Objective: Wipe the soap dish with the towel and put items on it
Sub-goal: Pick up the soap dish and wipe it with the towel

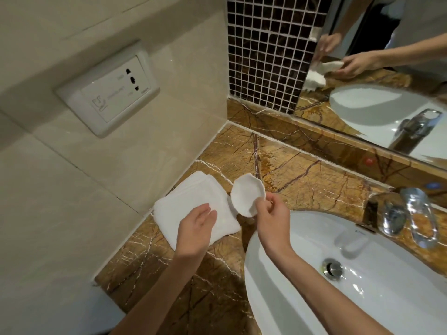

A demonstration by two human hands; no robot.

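A small white soap dish [246, 193] with a wavy rim is tilted up in the air above the counter, pinched at its lower right edge by my right hand [272, 217]. A folded white towel [191, 201] lies flat on the brown marble counter [302, 175] against the left wall. My left hand [196, 228] rests palm down on the towel's near right part, fingers slightly apart, holding nothing. The dish overlaps the towel's right corner in view.
A white oval sink [278, 286] with a metal drain [333, 268] fills the lower right. A chrome tap [393, 217] stands at the right. A mirror [387, 68] and dark mosaic tiles [266, 52] back the counter. A wall socket [108, 95] sits on the left wall.
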